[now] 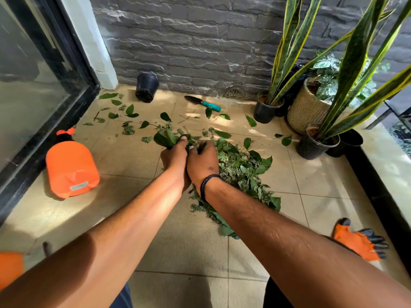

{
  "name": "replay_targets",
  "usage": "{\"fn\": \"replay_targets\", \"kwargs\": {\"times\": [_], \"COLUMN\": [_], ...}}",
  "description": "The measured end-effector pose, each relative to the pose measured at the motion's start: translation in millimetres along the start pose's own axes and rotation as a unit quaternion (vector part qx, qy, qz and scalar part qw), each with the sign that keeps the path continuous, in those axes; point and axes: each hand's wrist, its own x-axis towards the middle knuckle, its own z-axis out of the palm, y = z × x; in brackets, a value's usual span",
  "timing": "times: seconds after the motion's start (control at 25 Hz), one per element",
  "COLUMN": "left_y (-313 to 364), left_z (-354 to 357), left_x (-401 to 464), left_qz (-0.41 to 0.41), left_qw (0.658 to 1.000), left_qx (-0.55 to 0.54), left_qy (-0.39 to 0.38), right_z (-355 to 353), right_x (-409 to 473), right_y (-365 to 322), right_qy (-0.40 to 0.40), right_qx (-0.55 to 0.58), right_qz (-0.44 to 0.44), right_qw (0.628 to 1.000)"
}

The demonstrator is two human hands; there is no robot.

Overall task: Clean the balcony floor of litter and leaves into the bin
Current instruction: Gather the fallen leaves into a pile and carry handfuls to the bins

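On the tiled balcony floor (124, 156), at the centre of my view, both my hands meet over the leaves. My left hand (174, 160) has its fingers curled round a bunch of green leaves (165, 138), which sticks out past my knuckles toward 12 o'clock. My right hand (203, 162) lies just beside it, touching it, fingers bent down into the big leaf pile (242, 167); I cannot tell whether those fingers actually clasp any leaves. A black cord bracelet (208, 185) sits on my right wrist.

The pile spreads from my right hand toward 4 o'clock, partly under my right forearm. Loose leaves (130, 110) lie scattered toward 11 and 12 o'clock, more toward 2 o'clock.

At 9 o'clock an orange sprayer bottle (71, 167) lies on its side near the glass door (29, 85). At 11 o'clock an empty black pot (145, 87) is tipped against the grey stone wall (189, 41). At 12 o'clock lies a trowel (203, 103) with a teal handle. At 2 o'clock stand potted snake plants (351, 63) in black pots and a woven planter (307, 110). An orange and black glove (360, 240) lies at 4 o'clock.
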Motion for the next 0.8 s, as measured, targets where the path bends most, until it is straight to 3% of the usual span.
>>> {"fn": "replay_targets", "kwargs": {"times": [0.16, 0.36, 0.56, 0.8], "left_y": [-7, -4, -5, -2], "left_z": [-6, -20, -20, -11], "left_x": [-3, -4, 4, 16], "left_qz": [0.005, -0.014, -0.025, -0.035], "left_qw": [0.999, 0.986, 0.985, 0.991], "left_qx": [-0.006, -0.042, -0.059, -0.042], "left_qy": [-0.035, -0.159, -0.162, -0.123], "right_z": [-3, -3, -2, -30], "right_x": [-2, 0, 13, 28], "right_y": [-5, -4, -3, -9], "right_qy": [-0.041, -0.103, -0.109, -0.108], "right_qx": [-0.062, -0.134, -0.137, -0.022], "right_qz": [0.02, -0.052, -0.093, -0.062], "right_qw": [0.997, 0.984, 0.98, 0.992]}}
